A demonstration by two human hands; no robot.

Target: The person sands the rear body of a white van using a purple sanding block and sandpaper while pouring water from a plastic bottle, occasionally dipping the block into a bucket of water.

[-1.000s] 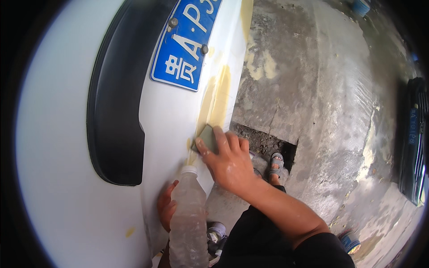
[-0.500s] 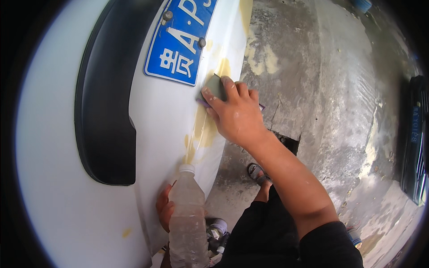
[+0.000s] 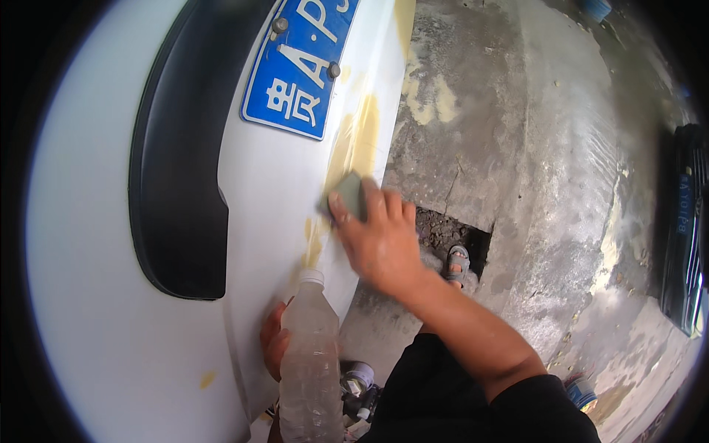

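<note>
My right hand (image 3: 384, 240) is closed on a flat grey-green abrasive pad (image 3: 353, 193), pressing it against a streak of yellowish filler (image 3: 364, 133) on the white vehicle panel (image 3: 192, 347). My left hand (image 3: 275, 340) grips a clear plastic bottle (image 3: 306, 369) with a white cap, holding it upright against the panel just below the streak; most of that hand is behind the bottle. Above the streak are a blue licence plate (image 3: 288, 88) with bolts and a long black trim piece (image 3: 170, 184).
Stained concrete floor (image 3: 517, 148) stretches right, with a rubble-filled hole (image 3: 443, 225) near my sandalled foot (image 3: 458, 264). Cans and small containers (image 3: 360, 380) stand below, a blue-labelled pail (image 3: 581, 393) at lower right, a blue container (image 3: 597, 10) at top, and a glossy black panel (image 3: 681, 221) at far right.
My right hand and the pad moved up the yellow streak half a second ago and have since slid back down toward the bottle. My left hand stays on the bottle.
</note>
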